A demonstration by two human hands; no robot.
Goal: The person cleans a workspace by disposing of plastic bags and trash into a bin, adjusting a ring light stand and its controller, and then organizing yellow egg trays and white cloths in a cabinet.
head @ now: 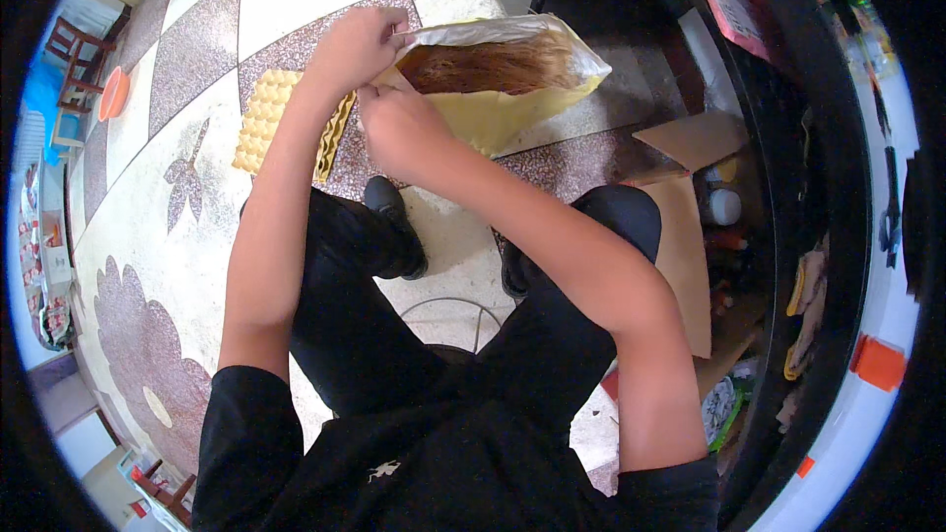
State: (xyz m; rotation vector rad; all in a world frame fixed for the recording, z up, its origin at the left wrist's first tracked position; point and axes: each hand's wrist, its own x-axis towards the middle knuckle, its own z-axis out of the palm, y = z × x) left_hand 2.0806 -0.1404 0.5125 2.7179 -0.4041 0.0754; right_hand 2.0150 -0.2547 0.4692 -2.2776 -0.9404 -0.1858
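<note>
In front of my knees, above the tiled floor, a yellow bag (510, 118) with a silvery-white lining gapes open. Inside lies a bundle of long brown strands (480, 70), paler at the right end; it looks like hair or fibre. My left hand (360, 48) pinches the bag's far left corner between thumb and fingers. Lower down, my right hand (406, 125) is closed on the near left edge of the bag, its fingertips partly hidden. Gold-yellow egg trays (267, 118) rest on the floor at the left, partly behind my left forearm.
A black cabinet (768, 185) with shelves runs along my right side. Cardboard (684, 266) leans by my right knee, near a white container (725, 207). A pink packet (732, 11) lies higher up. Far left are an orange basin (114, 94) and a wooden chair (74, 66).
</note>
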